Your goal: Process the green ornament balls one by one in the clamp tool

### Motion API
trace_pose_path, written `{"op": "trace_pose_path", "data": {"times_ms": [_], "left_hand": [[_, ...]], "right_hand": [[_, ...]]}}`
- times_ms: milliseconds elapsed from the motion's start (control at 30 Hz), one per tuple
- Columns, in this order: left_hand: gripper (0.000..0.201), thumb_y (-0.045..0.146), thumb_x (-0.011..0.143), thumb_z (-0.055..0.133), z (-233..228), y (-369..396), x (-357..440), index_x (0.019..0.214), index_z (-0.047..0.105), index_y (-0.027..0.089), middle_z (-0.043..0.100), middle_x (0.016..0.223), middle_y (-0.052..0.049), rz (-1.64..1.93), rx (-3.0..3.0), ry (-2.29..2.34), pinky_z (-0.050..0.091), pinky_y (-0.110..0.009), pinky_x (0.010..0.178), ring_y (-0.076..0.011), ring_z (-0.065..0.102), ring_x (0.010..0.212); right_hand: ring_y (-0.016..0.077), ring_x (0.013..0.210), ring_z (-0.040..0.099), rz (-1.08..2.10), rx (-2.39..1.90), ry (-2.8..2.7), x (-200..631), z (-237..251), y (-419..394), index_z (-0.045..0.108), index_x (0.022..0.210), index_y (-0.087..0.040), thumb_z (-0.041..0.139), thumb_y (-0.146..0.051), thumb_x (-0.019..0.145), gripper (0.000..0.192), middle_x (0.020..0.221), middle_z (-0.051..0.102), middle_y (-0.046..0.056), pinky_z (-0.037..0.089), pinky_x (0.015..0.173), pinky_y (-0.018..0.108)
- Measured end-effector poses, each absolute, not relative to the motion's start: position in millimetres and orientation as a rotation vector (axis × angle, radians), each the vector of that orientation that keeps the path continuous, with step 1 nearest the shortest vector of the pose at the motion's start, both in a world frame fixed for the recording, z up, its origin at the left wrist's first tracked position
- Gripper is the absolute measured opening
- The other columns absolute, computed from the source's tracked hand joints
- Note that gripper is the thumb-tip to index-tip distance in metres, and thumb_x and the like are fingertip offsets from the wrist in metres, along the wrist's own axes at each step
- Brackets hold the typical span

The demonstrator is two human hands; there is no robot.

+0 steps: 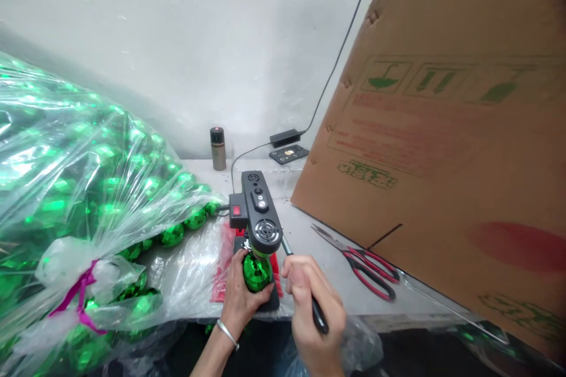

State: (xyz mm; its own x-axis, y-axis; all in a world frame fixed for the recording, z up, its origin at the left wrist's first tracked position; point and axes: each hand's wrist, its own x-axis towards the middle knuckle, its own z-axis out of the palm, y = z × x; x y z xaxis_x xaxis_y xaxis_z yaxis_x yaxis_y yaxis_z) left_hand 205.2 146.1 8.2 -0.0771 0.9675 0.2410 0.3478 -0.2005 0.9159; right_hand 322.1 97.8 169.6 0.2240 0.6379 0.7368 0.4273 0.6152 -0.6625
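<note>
My left hand (239, 294) is wrapped around a shiny green faceted ball (257, 273), thumb on its near right side. The ball sits right under the front end of a small black bench machine (260, 206), which has round vent grilles and a red switch. Closed around the black handle of a metal rod (319, 317) is my right hand (309, 300), just right of the ball. The rod's silver shaft runs up to the machine's right side; whether it is fixed there I cannot tell. Red plastic (221, 280) lies beneath the machine.
A clear bag of green balls (79, 188), tied with pink ribbon, fills the left. On the right lie large scissors (362, 265) beside a big cardboard box (433, 147). A bottle (218, 150), a phone (289, 154) and a power adapter (285, 138) are near the wall.
</note>
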Motion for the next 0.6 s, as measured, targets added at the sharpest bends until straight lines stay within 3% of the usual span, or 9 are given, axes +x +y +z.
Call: {"op": "trace_pose_path", "data": {"times_ms": [267, 600], "left_hand": [[0.077, 0.041, 0.064, 0.084, 8.1, 145.3, 207.8, 0.132, 0.056, 0.018, 0.070, 0.131, -0.018, 1.314, 1.600, 1.460, 0.054, -0.060, 0.109, -0.0408, 0.068, 0.125], [0.083, 0.044, 0.065, 0.085, -1.9, 145.9, 208.0, 0.136, 0.053, 0.015, 0.068, 0.135, -0.022, 1.317, 1.641, 1.473, 0.053, -0.063, 0.111, -0.0442, 0.065, 0.129]], "right_hand": [[0.0141, 0.061, 0.060, 0.058, -0.949, -1.292, 314.7, 136.1, 105.1, 0.057, 0.075, -0.022, 0.045, -0.011, 0.104, 0.033, 0.070, 0.060, 0.000, 0.045, 0.054, 0.027], [0.0125, 0.062, 0.060, 0.083, -0.924, -1.226, 309.1, 134.3, 104.3, 0.052, 0.072, -0.022, 0.045, -0.011, 0.104, 0.035, 0.071, 0.060, -0.001, 0.044, 0.056, 0.025]]}}
